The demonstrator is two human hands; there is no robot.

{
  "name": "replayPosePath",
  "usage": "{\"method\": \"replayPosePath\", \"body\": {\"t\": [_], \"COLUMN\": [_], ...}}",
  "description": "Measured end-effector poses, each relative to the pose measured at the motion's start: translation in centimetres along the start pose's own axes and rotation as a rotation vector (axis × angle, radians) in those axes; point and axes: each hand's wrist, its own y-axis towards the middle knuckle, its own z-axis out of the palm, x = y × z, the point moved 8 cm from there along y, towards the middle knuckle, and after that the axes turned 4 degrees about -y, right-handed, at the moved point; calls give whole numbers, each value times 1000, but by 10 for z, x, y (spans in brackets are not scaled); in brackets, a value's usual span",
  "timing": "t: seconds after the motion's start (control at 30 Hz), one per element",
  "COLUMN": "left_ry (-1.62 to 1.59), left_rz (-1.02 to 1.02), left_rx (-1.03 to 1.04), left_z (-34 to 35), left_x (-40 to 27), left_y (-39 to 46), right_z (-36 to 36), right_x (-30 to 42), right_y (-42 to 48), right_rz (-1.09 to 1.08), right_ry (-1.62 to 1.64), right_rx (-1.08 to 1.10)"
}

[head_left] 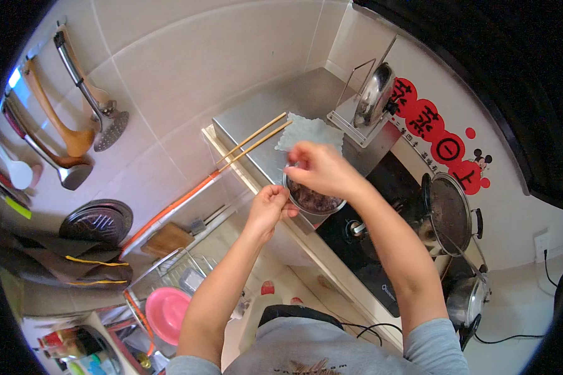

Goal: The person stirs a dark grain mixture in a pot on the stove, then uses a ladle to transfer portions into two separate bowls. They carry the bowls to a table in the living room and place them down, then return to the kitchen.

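A round metal bowl (318, 208) with dark, lumpy contents stands near the edge of the stainless steel counter (248, 110). My left hand (271, 206) is at the bowl's left rim with its fingers bent together; whether it grips the rim I cannot tell. Above the bowl my right hand (316, 166) has its thumb and fingers curled close together; whether anything is between them is unclear. Beyond it lies a pale, scallop-edged mat or cloth (309, 132). A pair of wooden chopsticks (255, 140) rests with its tips by the mat and sticks out past the counter's edge.
A pot lid (374, 95) stands in a metal rack (356, 136) at the back. To the right are a black glass cooktop (384, 276), a pan (448, 213) and a lidded pot (467, 300). Utensils (77, 89) hang on the left wall above a pink basin (168, 315).
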Motion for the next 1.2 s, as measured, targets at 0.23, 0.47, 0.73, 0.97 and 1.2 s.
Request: {"method": "replayPosePath", "body": {"t": [0.23, 0.47, 0.73, 0.97, 1.2], "left_ry": [-33, -24, -12, -1, -15], "left_rz": [-29, -34, -35, -45, -51], "left_rx": [-9, -19, -67, -93, -105], "left_z": [-3, 1, 11, 14, 17], "left_x": [-10, -19, -30, -32, -37], "left_y": [12, 10, 7, 10, 14], "right_z": [-65, -77, -66, -53, -8], "right_x": [-9, 6, -30, -121, -163], "right_y": [-55, -105, -122, -140, -139], "right_rz": [70, -71, 148, 435, 470], "right_ry": [211, 82, 415, 1131, 1552], "right_rx": [-194, -448, -592, -880, -935]}}
